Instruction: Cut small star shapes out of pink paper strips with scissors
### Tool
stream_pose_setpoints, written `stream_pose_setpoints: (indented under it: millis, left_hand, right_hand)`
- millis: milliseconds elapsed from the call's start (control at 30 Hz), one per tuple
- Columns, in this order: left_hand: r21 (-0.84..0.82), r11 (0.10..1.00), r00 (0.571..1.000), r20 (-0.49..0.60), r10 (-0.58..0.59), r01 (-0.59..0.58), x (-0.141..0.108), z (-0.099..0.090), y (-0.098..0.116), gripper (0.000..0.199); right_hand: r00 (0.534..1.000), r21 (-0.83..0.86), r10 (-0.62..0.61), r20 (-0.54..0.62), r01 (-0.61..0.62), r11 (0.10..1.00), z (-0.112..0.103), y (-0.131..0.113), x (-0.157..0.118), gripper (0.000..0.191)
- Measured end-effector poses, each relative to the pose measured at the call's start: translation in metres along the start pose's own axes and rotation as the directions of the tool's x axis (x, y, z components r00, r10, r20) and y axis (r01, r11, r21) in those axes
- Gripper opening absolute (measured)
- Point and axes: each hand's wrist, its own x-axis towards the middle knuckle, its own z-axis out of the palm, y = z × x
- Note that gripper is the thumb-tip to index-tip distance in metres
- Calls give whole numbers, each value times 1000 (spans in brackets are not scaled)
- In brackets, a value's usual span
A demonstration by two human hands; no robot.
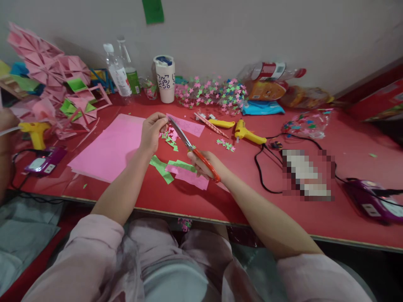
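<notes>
My left hand (153, 131) pinches the left end of a pink paper strip (189, 125) that has faint outlines drawn on it. In my right hand (206, 164) are scissors with red handles (207, 163), their blades pointing up and left to the paper beside my left fingertips. Beneath the blades lie small green cut pieces (170, 141) and pink stars. Green strips (162, 168) and pink strips (192, 178) rest on the red table just below my hands. A stack of pink sheets (108, 144) lies to the left, partly behind my left forearm.
Yellow glue gun (248, 133), yellow cutter (222, 123) and small stars (226, 145) lie right of my hands. Bottles (118, 73), a cup (165, 79) and star-filled clear containers (210, 93) line the wall. Another person's hand (8, 119) is at far left by a second glue gun (35, 132).
</notes>
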Motion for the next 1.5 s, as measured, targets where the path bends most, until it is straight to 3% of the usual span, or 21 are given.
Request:
stream_pose_setpoints:
  millis: [367, 867, 1500]
  left_hand:
    - [33, 997, 997, -6, 77, -77, 4, -5, -1, 13]
    - [-127, 992, 997, 75, -4, 14, -3, 2, -2, 14]
    - [-118, 990, 991, 119, -56, 70, -3, 1, 1, 14]
  right_hand:
    - [999, 44, 0, 43, -2, 999, -5, -4, -1, 46]
    - [991, 162, -46, 126, 25, 986, -1, 0, -1, 44]
    - [998, 94, -21, 53, 16, 995, 1, -12, -8, 38]
